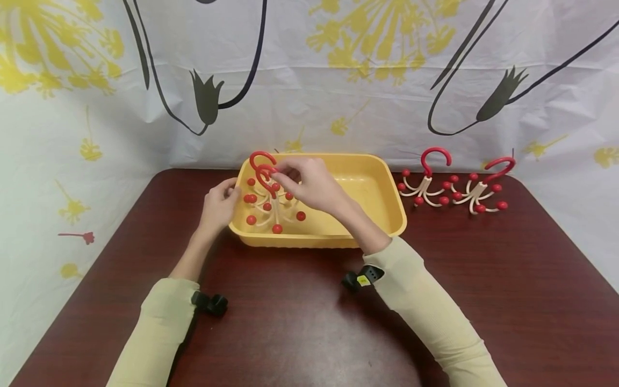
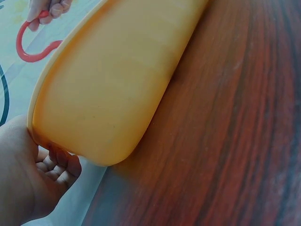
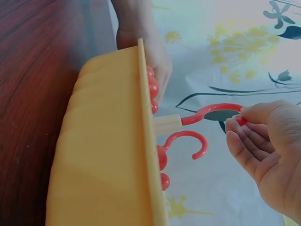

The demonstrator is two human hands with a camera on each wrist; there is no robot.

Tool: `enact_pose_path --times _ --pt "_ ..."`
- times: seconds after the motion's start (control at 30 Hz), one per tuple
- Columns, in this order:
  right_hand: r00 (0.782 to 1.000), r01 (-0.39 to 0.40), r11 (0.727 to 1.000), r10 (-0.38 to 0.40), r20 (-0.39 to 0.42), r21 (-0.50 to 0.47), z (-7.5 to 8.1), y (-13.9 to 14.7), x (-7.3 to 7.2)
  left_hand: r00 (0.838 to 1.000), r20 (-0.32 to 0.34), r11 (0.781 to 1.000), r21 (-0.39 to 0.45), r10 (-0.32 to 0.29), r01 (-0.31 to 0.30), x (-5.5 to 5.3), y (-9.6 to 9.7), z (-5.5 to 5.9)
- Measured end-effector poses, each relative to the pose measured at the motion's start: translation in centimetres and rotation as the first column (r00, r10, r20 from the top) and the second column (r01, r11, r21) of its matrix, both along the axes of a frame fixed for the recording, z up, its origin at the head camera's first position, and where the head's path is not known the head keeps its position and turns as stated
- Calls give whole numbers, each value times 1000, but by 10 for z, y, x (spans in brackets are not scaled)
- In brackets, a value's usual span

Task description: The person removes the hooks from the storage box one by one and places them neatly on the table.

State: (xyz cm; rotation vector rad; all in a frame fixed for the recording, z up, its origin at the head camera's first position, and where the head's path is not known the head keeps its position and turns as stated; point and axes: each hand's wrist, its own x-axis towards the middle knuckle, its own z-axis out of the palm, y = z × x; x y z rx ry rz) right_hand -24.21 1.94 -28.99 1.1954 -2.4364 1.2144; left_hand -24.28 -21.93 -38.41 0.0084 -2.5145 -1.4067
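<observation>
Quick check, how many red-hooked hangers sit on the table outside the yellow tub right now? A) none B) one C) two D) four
C: two hangers, one beside the other, rest on the table to the right of the yellow tub, while the right hand pinches the hook of a hanger inside the tub.

Bright, even light from overhead; soft glare on table [image 1: 309,322] near front edge. Shadows faint. Wrist views washed out, close parts blurry.

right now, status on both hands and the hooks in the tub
Left hand grips yellow tub rim. Right hand pinches red hook in tub. Nothing blocking.
</observation>
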Motion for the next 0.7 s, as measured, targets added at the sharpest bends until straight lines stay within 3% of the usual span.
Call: enact_pose_path --times 0.7 --pt "997 48 981 -59 -52 -187 25 37 15 1000 -1 1000 -11 -5 5 3 1 2"
